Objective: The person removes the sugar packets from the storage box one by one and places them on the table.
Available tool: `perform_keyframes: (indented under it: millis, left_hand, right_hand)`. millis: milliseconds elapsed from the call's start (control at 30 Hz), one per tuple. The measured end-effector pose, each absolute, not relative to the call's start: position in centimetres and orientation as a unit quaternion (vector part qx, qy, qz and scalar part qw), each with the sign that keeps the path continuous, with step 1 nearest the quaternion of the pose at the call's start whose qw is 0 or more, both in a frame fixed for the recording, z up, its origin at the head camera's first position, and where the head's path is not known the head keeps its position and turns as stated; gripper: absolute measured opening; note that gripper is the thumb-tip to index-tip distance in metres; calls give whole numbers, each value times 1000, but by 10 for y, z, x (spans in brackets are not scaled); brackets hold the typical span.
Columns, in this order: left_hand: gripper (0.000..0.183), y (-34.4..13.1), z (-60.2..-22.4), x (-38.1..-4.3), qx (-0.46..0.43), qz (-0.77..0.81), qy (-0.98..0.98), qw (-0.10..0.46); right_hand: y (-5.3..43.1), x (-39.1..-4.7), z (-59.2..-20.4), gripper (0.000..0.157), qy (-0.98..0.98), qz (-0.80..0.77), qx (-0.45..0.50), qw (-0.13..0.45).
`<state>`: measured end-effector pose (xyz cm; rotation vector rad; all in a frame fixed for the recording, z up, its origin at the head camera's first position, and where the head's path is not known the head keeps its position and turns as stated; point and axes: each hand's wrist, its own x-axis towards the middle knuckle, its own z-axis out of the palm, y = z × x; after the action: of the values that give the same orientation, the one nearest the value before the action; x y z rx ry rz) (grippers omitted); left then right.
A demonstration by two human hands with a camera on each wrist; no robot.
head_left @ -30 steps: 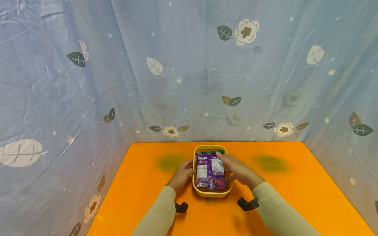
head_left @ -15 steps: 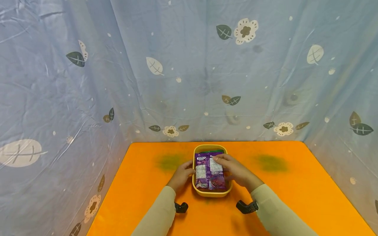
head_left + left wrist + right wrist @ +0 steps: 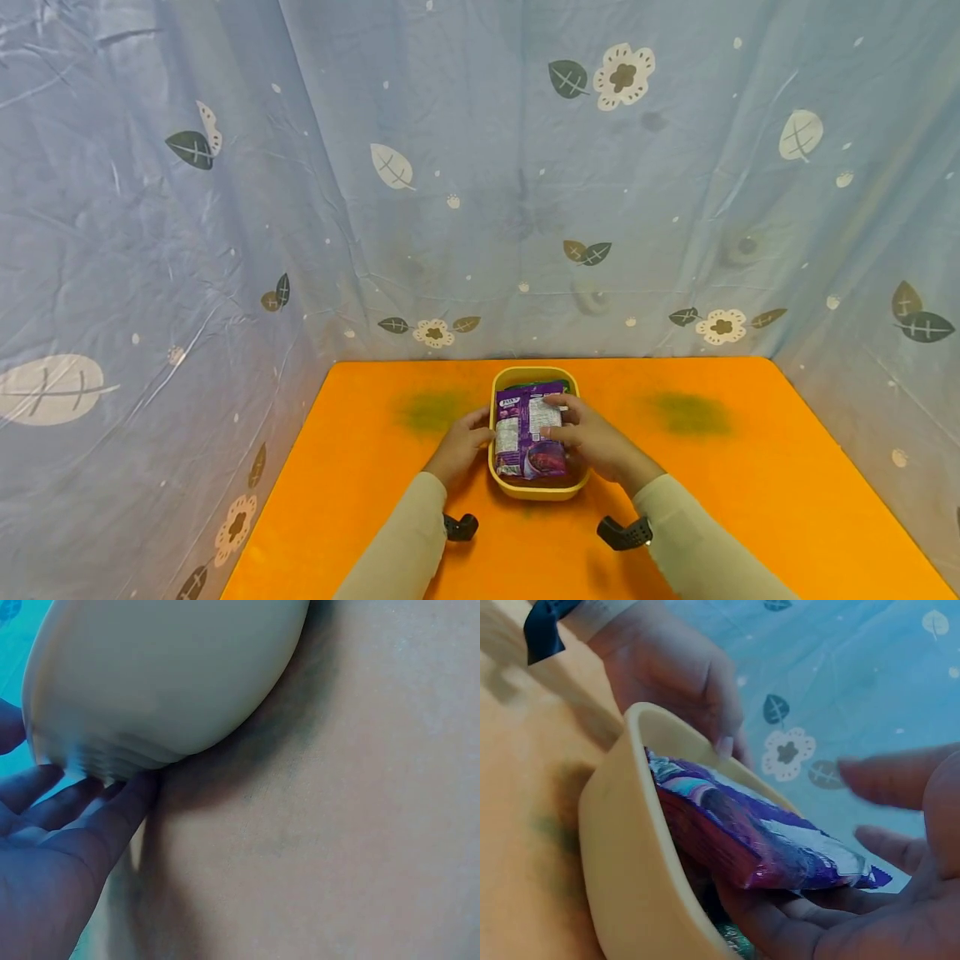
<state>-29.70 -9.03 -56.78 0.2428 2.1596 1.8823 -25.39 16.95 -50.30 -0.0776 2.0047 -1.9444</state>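
A pale yellow plastic basket (image 3: 542, 494) stands on the orange table with a purple food packet (image 3: 517, 429) lying in its top. My left hand (image 3: 459, 446) holds the basket's left side; its fingers (image 3: 124, 806) lie against the outer wall, and the thumb is at the rim. At the basket's right, my right hand (image 3: 596, 437) has fingers curled under the packet's edge. In the right wrist view, the packet is tilted, and the thumb (image 3: 885, 780) above stands apart from it. Beneath the packet, a green shiny wrapper (image 3: 735, 937) shows partly.
The orange table (image 3: 360, 517) has two dark green stains, one on each side of the basket. Blue patterned curtains (image 3: 465, 250) close in the back and both sides. Each wrist wears a black strap (image 3: 626, 533).
My right hand has moved left over the packet, and its fingers have slipped under the edge. The packet has shifted slightly left and tilted. My left hand and the basket have stayed put.
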Motion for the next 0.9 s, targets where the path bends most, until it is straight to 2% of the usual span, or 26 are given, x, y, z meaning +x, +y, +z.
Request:
perform_keyframes:
  millis: [200,533,900]
  left_hand:
    - [65,-91,-569,-297,82,653,741,135]
    - [67,-91,-571,-297,82,664,730,139]
    - [67,-90,-571,-299,79,665,730,141]
  right_hand:
    - [165,-253,-510,71,705,-691,-19,156]
    - [158,-256,-515,65,748,-655,6,106]
    - [157,-257,-515,60,744,-663,19,75]
